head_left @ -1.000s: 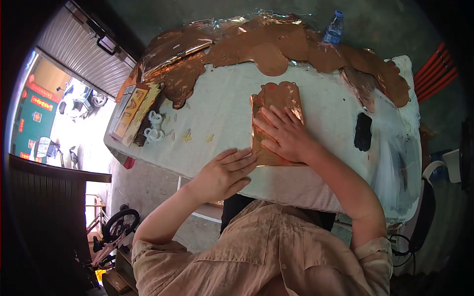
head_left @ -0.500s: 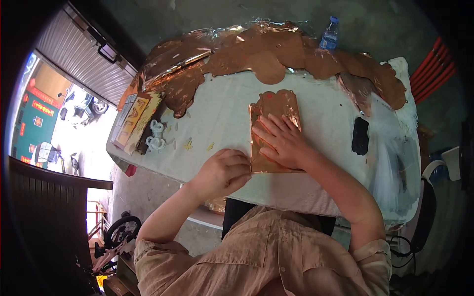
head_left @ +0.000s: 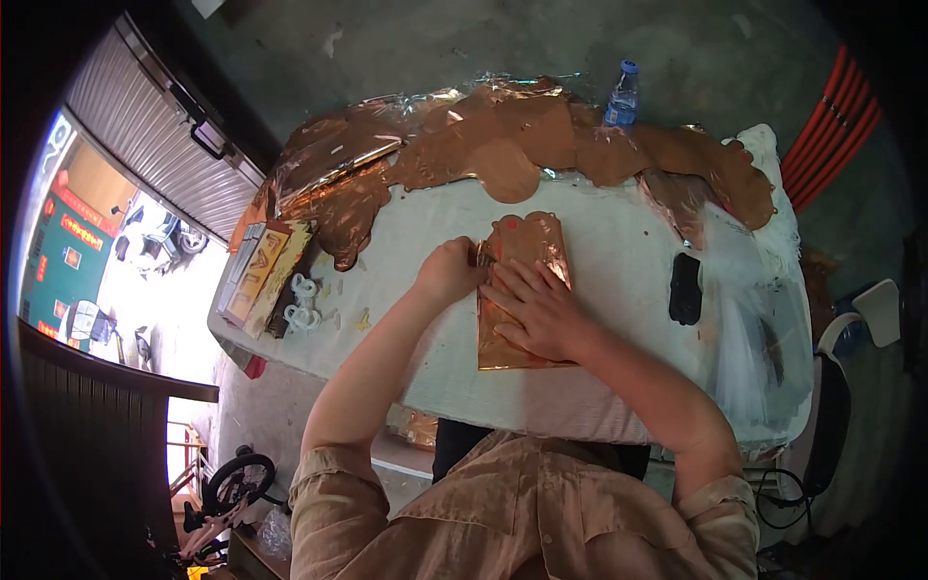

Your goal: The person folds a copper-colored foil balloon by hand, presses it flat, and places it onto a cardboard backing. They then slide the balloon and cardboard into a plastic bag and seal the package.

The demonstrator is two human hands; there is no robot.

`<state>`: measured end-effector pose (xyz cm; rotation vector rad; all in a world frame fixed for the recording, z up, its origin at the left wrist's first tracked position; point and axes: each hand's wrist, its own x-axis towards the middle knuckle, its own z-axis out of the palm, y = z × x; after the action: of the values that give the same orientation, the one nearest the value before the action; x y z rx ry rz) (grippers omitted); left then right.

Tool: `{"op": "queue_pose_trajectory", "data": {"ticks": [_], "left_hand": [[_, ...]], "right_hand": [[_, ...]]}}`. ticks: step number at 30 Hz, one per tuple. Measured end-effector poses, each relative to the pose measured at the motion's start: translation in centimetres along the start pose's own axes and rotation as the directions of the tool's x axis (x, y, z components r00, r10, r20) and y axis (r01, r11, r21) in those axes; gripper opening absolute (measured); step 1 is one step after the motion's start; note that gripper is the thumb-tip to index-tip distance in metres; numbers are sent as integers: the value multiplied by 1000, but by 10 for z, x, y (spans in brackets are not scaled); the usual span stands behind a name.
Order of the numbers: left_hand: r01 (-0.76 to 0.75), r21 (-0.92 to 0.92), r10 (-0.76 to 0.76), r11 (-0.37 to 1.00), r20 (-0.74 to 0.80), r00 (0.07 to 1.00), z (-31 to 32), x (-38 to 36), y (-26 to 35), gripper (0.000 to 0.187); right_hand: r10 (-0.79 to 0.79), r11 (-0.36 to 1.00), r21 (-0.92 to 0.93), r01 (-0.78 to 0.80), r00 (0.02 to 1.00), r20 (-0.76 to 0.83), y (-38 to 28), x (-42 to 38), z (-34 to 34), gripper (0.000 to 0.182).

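On the left of the tabletop (head_left: pixel 420 222) lie white rings (head_left: pixel 303 318). My left hand (head_left: pixel 449 273) curls against the foil piece (head_left: pixel 501 350) at its upper left edge; I can't tell if that grip pinches it. My right hand (head_left: pixel 544 317) lies over its middle, fingers spread. Even, flat pressure there should stop slips and creases while the left works close to the edge.
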<state>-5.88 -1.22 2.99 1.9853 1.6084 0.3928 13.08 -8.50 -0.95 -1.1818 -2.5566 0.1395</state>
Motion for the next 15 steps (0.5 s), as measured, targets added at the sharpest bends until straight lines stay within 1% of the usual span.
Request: {"op": "queue_pose_trajectory", "data": {"ticks": [1, 3, 5, 7, 8, 10, 13, 15], "left_hand": [[-1, 0, 1, 1000, 0, 1000, -2, 5, -1, 35], [8, 8, -9, 1000, 100, 995, -5, 13, -3, 33], [17, 1, -17, 1000, 107, 994, -5, 16, -2, 32], [28, -4, -27, 1000, 115, 993, -6, 13, 2, 30], [11, -3, -11, 1000, 95, 995, -6, 12, 5, 29], [-7, -3, 7, 1000, 78, 997, -5, 10, 7, 28], [-9, -58, 13, 998, 72, 997, -5, 10, 7, 27], [36, -92, -27, 995, 94, 995, -6, 14, 5, 27]], "right_hand": [[-4, 1000, 0, 4, 1000, 1, 0, 0, 0, 61], [-5, 1000, 5, 5, 1000, -8, -1, 0, -1, 61], [-7, 1000, 12, 7, 1000, -18, -1, 0, -2, 61], [0, 1000, 17, 0, 1000, 15, -1, 0, -2, 61], [0, 1000, 18, -1, 1000, 13, 0, 1, -2, 61], [-28, 1000, -6, 27, 999, -30, 0, 0, -2, 61], [-14, 1000, 8, 15, 1000, -23, -1, 0, -1, 61], [-11, 1000, 10, 11, 1000, -26, 0, 0, -1, 61]]}}
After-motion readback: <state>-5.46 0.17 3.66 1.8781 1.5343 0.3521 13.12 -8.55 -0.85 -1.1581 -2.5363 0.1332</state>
